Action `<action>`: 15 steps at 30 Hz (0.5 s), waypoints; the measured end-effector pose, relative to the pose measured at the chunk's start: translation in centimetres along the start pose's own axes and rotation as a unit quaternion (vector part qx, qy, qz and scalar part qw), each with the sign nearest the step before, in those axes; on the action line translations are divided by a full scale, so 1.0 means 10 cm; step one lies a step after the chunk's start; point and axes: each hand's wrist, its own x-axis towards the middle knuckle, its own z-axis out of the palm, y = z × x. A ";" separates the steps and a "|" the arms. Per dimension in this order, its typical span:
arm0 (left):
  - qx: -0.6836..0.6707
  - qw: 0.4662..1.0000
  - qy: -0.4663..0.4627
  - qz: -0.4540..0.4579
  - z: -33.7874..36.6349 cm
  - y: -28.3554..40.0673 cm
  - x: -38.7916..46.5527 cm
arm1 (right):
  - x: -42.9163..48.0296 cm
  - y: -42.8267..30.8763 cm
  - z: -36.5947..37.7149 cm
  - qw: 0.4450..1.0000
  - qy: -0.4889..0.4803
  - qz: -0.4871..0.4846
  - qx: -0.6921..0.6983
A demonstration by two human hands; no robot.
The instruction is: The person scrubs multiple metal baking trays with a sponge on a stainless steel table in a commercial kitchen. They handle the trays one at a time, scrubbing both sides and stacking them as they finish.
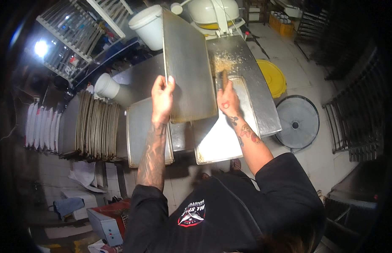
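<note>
My left hand [162, 96] grips the left edge of a metal baking tray [189, 69], held tilted above the steel worktable [265, 110]. In my right hand [228, 98] is a scraper or brush with a wooden-looking part [224, 77]; its exact kind is unclear. It points at a heap of pale crumbs [224, 64] strewn over the worktable. Under my right forearm lies a second, brightly lit baking tray [219, 144]. A third baking tray [145, 132] lies to the left, below my left hand and forearm.
Many baking trays [96, 126] stand on edge at the left, beside white packets [42, 128]. A white bucket [148, 27], a smaller white tub [106, 86] and a white machine [213, 12] are farther back. A yellow lid [272, 79] and a round grey lid [297, 110] are at the right.
</note>
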 end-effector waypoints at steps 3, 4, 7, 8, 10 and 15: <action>-0.076 0.997 -0.006 0.007 -0.06 -0.22 0.10 | -0.13 0.16 -0.23 0.998 -0.059 -0.017 -0.014; -0.079 0.997 -0.012 0.009 -0.10 -0.26 0.14 | 0.01 0.49 -0.36 0.999 -0.048 -0.024 0.007; -0.147 0.988 -0.050 -0.002 -0.31 -0.55 0.32 | 0.45 0.84 -0.79 0.956 -0.101 -0.164 0.223; -0.212 0.975 -0.055 -0.035 -0.33 -0.54 0.23 | 0.44 0.66 -0.94 0.961 -0.195 -0.120 0.158; -0.247 0.964 -0.096 -0.018 -0.17 -0.61 0.34 | 0.60 0.80 -0.95 0.950 -0.219 -0.198 0.100; -0.310 0.947 -0.065 -0.047 0.09 -0.79 0.32 | 0.43 0.45 -1.06 0.897 -0.339 -0.281 0.047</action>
